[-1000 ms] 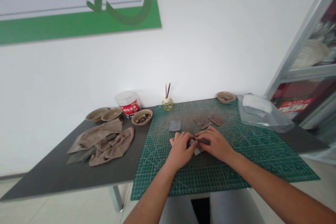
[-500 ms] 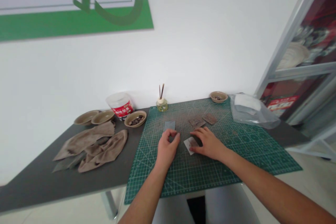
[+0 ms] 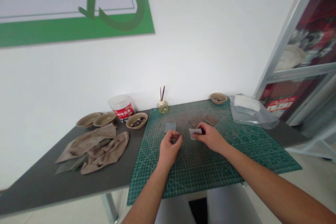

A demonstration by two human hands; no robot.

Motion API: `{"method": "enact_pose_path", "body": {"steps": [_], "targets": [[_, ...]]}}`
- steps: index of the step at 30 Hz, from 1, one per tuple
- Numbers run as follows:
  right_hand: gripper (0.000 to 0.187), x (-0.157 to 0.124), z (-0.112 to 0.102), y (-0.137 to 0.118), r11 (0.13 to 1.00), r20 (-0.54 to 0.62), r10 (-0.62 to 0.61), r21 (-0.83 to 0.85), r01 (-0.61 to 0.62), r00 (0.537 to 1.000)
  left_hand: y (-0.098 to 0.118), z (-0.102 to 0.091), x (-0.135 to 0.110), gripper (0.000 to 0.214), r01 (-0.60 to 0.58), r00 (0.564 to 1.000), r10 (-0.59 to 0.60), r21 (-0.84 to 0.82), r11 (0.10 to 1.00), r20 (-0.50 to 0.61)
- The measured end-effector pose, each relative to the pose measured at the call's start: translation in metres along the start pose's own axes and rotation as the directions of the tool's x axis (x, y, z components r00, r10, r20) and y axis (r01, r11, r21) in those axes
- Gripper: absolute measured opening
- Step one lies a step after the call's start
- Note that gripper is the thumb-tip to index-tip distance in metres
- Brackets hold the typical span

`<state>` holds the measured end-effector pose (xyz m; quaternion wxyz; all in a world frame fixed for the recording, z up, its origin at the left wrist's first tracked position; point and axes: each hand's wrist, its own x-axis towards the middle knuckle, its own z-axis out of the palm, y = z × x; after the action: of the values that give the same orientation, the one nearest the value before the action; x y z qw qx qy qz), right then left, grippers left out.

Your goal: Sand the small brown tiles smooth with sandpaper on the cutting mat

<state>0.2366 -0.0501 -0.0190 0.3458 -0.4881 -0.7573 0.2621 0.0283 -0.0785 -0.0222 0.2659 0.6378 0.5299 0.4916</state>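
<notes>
I pinch a small pale square (image 3: 193, 134) with my right hand (image 3: 210, 138) over the green mat (image 3: 147, 171); my left hand (image 3: 168, 147) is curled, and whether it holds anything I cannot tell. A grey square (image 3: 170, 127) lies just beyond my left fingers, brown pieces (image 3: 210, 119) beyond my right. Crumpled cloths (image 3: 112, 154) lie on the left part of the table (image 3: 47, 178); near its far edge stand four bowls (image 3: 88, 120), a red-labelled tub (image 3: 125, 110) and a bottle (image 3: 162, 108) with sticks, and toward its far right corner a plastic bag (image 3: 264, 120)
</notes>
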Motion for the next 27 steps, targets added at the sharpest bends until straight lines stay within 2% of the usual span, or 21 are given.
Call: {"method": "enact_pose_path", "body": {"steps": [2,7,14,18,27], "targets": [[0.024,-0.003,0.0,0.004,0.998,-0.054,0.015,0.067,-0.011,0.998,0.0,0.001,0.0,0.012,0.009,1.0,-0.009,-0.026,1.0,0.008],[0.017,-0.008,0.003,0.011,0.991,-0.029,0.03,0.128,-0.026,0.999,0.003,0.002,0.0,0.012,0.018,0.999,-0.016,-0.054,0.998,0.03],[0.004,-0.002,0.009,-0.005,0.969,-0.027,0.0,0.247,0.007,1.0,0.007,0.002,-0.001,0.014,0.062,0.995,-0.058,-0.06,0.996,0.079],[0.008,-0.001,0.017,-0.013,0.944,0.02,-0.035,0.33,0.026,0.999,0.002,0.003,-0.002,0.01,0.035,0.995,-0.028,-0.069,0.997,0.098],[0.005,-0.006,0.019,-0.011,0.927,0.047,-0.063,0.373,0.04,0.997,-0.005,0.005,-0.003,0.015,0.043,0.979,-0.021,-0.108,0.993,0.202]]}}
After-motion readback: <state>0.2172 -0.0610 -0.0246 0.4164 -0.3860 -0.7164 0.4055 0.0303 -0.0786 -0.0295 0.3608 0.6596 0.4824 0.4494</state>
